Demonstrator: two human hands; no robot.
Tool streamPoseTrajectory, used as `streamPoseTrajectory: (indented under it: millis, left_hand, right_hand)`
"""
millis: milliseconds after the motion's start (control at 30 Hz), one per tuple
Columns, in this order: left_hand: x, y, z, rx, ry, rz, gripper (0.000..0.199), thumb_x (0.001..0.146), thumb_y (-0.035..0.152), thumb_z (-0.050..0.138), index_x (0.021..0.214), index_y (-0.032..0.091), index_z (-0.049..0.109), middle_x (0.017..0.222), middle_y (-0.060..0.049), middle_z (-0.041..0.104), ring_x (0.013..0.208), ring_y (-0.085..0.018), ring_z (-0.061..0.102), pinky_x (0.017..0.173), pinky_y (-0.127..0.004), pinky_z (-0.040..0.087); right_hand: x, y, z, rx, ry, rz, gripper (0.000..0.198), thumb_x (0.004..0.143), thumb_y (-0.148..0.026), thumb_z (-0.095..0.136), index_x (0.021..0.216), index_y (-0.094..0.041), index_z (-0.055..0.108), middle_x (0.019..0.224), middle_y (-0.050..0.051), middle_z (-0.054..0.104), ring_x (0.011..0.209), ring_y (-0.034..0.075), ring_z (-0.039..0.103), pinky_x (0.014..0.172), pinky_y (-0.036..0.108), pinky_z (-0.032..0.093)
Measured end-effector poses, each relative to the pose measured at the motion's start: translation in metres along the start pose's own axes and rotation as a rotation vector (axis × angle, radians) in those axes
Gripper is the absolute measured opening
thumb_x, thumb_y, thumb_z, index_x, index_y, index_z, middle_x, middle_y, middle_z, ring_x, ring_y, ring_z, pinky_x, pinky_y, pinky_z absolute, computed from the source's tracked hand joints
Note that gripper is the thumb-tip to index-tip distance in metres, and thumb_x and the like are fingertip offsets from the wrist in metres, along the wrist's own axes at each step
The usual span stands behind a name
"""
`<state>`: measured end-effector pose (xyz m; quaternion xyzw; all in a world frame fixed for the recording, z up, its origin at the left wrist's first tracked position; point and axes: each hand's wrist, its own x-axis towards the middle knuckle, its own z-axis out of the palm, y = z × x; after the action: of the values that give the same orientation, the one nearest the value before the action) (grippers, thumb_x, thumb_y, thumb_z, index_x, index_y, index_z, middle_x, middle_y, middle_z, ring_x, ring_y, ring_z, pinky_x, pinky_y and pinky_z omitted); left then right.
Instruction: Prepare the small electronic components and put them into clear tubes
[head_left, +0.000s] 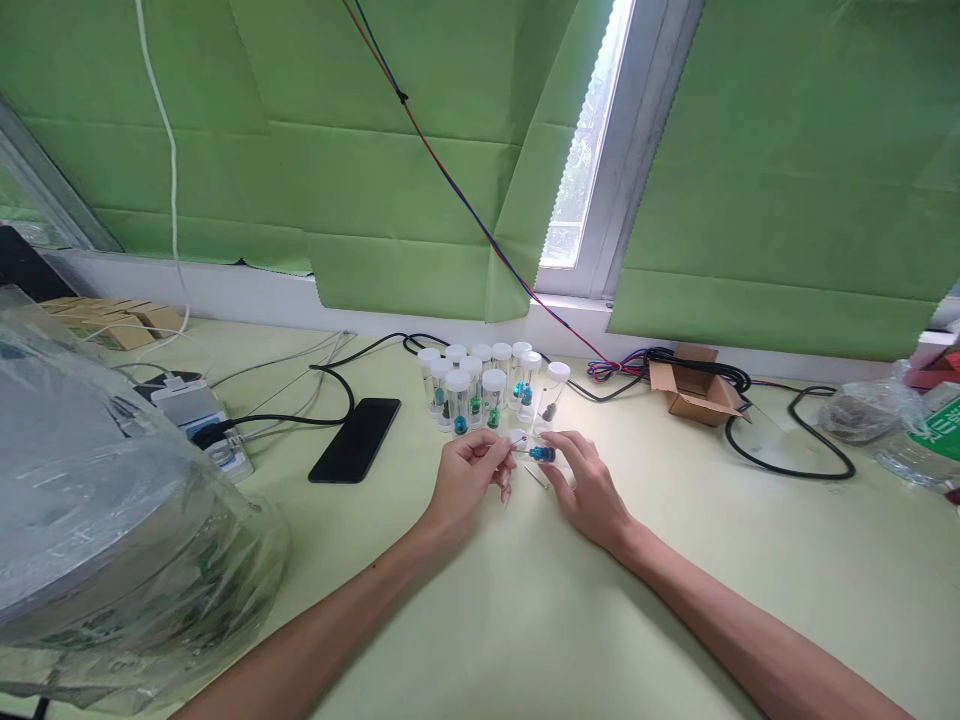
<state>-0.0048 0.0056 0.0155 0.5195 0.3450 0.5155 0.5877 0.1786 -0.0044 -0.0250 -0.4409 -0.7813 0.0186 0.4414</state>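
Observation:
My left hand (472,470) is closed in a pinch, and what sits between its fingertips is too small to make out. A small whitish piece with a red spot (518,438) shows right at those fingertips. My right hand (589,490) has its thumb and index finger around a small blue-handled tool (541,454), whose thin end points toward my left hand. Under it, on the table, lies a short thin rod (536,477). Just beyond both hands stand several clear tubes with white caps (493,398), with blue or green pieces inside. One capped tube (553,390) with a dark piece stands at their right.
A black phone (355,440) lies left of the tubes, near a power strip (225,440) with cables. A plastic-wrapped bulky object (127,520) fills the left side. At right are an open cardboard box (694,395), black cable loops (795,472) and a plastic bottle (926,440).

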Motion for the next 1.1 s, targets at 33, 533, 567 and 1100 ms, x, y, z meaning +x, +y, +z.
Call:
streamPoseTrajectory:
  millis: [33,533,567,1100]
  left_hand:
    - [0.000,0.000,0.000,0.002,-0.002,0.003,0.025,0.080,0.036,0.066,0.068,0.014,0.063,0.062,0.000,0.056,0.045,-0.008,0.048,0.039,-0.022,0.043]
    - [-0.001,0.002,-0.001,0.140,-0.029,0.070,0.026,0.081,0.038,0.064,0.070,0.015,0.063,0.059,0.001,0.057,0.042,-0.008,0.046,0.040,-0.022,0.040]
    - [-0.001,0.002,-0.001,0.159,-0.029,0.080,0.026,0.082,0.039,0.064,0.070,0.015,0.063,0.059,0.001,0.057,0.041,-0.007,0.046,0.040,-0.022,0.040]
    - [-0.009,0.007,0.005,0.219,0.051,0.263,0.020,0.087,0.037,0.057,0.098,0.020,0.055,0.070,0.002,0.057,0.050,-0.009,0.052,0.044,-0.021,0.046]
  right_hand:
    - [0.000,0.000,0.000,-0.001,0.003,-0.002,0.036,0.092,-0.016,0.051,0.126,-0.025,0.047,0.111,0.010,0.059,0.103,0.026,0.057,0.089,0.043,0.046]
    - [-0.001,0.001,0.001,-0.005,-0.004,-0.005,0.036,0.091,-0.017,0.051,0.126,-0.025,0.048,0.111,0.010,0.059,0.102,0.026,0.057,0.089,0.044,0.046]
    - [-0.001,0.001,0.001,-0.003,-0.003,-0.005,0.036,0.091,-0.017,0.051,0.127,-0.025,0.048,0.111,0.010,0.059,0.102,0.026,0.057,0.089,0.043,0.047]
    - [0.008,-0.017,-0.006,0.029,0.077,-0.022,0.032,0.092,-0.022,0.054,0.123,-0.025,0.050,0.104,0.008,0.063,0.096,0.025,0.060,0.083,0.041,0.049]
